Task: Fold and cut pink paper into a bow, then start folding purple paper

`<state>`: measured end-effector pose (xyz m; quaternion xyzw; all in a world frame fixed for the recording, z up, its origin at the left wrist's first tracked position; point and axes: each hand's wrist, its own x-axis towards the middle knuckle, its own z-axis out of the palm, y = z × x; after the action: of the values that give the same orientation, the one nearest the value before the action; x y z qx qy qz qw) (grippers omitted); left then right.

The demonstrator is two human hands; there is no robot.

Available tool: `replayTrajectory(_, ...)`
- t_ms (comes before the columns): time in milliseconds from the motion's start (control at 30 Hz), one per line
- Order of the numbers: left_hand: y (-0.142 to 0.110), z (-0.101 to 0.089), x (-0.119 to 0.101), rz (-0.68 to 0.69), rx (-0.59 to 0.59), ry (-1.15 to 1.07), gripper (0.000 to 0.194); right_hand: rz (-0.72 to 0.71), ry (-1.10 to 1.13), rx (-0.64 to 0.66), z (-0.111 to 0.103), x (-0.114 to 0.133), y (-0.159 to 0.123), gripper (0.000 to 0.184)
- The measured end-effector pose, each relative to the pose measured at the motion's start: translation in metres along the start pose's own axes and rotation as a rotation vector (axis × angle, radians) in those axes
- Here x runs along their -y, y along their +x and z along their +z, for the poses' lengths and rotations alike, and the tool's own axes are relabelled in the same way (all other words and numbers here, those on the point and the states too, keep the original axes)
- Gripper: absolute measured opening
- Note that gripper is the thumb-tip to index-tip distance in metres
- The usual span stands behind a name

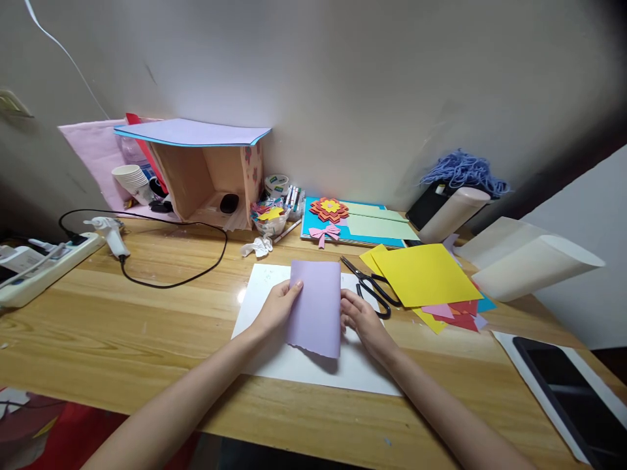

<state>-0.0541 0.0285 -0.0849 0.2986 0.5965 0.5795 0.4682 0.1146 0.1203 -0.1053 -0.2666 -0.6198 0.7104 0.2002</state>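
Note:
A folded sheet of light purple paper is held up over a white sheet of paper. My left hand is closed on its left edge, thumb on the front and the other fingers hidden behind. Its bottom edge looks slightly wavy, and the rounded fold runs down the right side. Beside that fold is my right hand, fingers loosely bent and apart, tips at or very near the paper. Black-handled scissors lie just beyond my right hand, partly over the white sheet.
Yellow paper sheets and coloured scraps lie right of the scissors. A glue gun with a black cord sits at left near a power strip. Behind stand a cardboard box and a layered paper flower. A phone lies right.

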Motion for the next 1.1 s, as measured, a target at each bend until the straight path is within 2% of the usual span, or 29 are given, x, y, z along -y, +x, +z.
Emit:
replayTrajectory(100,-0.002,0.003,0.001,0.010,0.019,0.034,0.042,0.077,0.051,0.023,0.000,-0.003,0.001,0.037)
replayTrajectory(233,-0.004,0.005,0.004,0.037,0.024,0.058,0.040,0.107,0.037,0.015,0.002,0.000,-0.001,0.037)
replayTrajectory(433,-0.004,0.006,0.008,0.009,0.023,0.040,0.041,0.074,-0.040,-0.003,0.005,0.004,-0.002,0.034)
replayTrajectory(800,-0.003,0.007,0.009,0.042,0.040,0.083,0.039,0.058,-0.048,0.001,0.005,0.003,-0.003,0.031)
replayTrajectory(967,-0.003,0.006,0.008,0.124,0.022,0.187,0.037,0.055,-0.061,-0.011,0.007,0.006,-0.003,0.034)
replayTrajectory(1100,-0.004,0.005,0.006,0.271,-0.069,0.421,0.035,0.072,-0.069,-0.016,0.009,0.007,-0.004,0.036)
